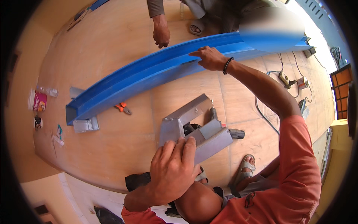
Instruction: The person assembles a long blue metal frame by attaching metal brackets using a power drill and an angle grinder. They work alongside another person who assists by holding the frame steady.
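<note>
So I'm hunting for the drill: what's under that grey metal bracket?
Under the bracket a dark power tool pokes out: chuck at the upper edge, black handle at the right. Its middle is covered by the metal, and the left hand hides the near end.

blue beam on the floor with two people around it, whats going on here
A person crouches on a tiled floor. Their left hand lies flat on a grey folded sheet-metal bracket, and their right hand rests on the long blue metal channel lying across the floor. A second person's hand hangs just beyond the channel without touching it. Orange-handled pliers lie beside the channel, and a smaller grey bracket sits at its near end.
</note>
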A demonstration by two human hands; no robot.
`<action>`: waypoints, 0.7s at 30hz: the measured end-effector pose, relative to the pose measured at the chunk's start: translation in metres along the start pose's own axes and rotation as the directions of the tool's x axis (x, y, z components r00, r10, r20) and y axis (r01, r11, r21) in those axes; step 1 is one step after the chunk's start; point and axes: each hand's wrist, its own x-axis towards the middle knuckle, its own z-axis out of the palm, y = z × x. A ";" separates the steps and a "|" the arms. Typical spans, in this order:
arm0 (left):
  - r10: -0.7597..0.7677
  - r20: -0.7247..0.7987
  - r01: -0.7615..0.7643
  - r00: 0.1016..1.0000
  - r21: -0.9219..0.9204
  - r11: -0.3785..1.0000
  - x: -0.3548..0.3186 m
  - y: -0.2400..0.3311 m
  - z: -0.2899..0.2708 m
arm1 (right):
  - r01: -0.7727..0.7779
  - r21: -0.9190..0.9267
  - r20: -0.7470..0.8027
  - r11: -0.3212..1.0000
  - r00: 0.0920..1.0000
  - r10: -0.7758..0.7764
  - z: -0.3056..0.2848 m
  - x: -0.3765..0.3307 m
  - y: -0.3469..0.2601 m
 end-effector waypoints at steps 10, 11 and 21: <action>0.018 0.269 0.018 0.963 -0.132 0.991 0.071 0.122 -0.088 | -0.408 0.095 0.583 0.908 0.762 0.281 -0.160 -0.323 0.020; 0.023 0.301 0.017 0.953 -0.129 0.991 0.081 0.139 -0.100 | -0.488 0.069 0.652 0.870 0.682 0.331 -0.181 -0.376 0.023; -0.024 0.504 0.038 0.864 -0.017 0.999 0.154 0.331 -0.153 | -0.954 0.243 0.478 0.178 0.277 0.833 -0.407 -0.749 -0.003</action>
